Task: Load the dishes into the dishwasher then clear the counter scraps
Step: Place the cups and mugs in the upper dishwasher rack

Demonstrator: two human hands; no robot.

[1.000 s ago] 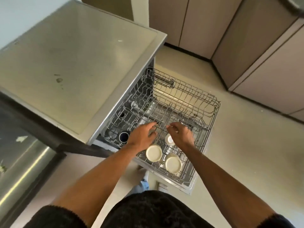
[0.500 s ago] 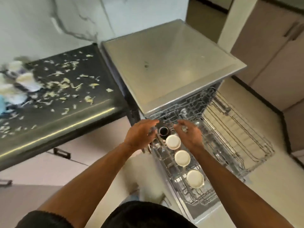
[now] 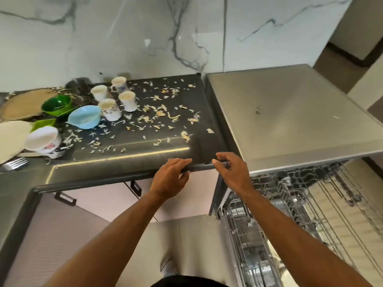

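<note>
Both hands have left the rack (image 3: 310, 214) and come up to the front edge of the counter (image 3: 132, 154); a moment before they were down among the cups in the dishwasher (image 3: 290, 112). The left hand (image 3: 170, 179) now reaches forward, palm down, fingers loosely bent over the counter's edge, and it holds nothing. The right hand (image 3: 232, 172) is beside it, fingers relaxed and a little curled, thumb near the edge, also holding nothing. Both forearms stretch forward from the bottom of the view.

The scraps (image 3: 161, 112) lie scattered on the dark counter, beyond the hands and to their left. The dishes stand further left, well apart from the hands: four cups (image 3: 116, 96) in a group, a blue bowl (image 3: 85, 117) just beside them, a green bowl (image 3: 58, 104), a white bowl (image 3: 44, 141) and a fork (image 3: 14, 163) at the left border. The rack is pulled out below the right forearm
</note>
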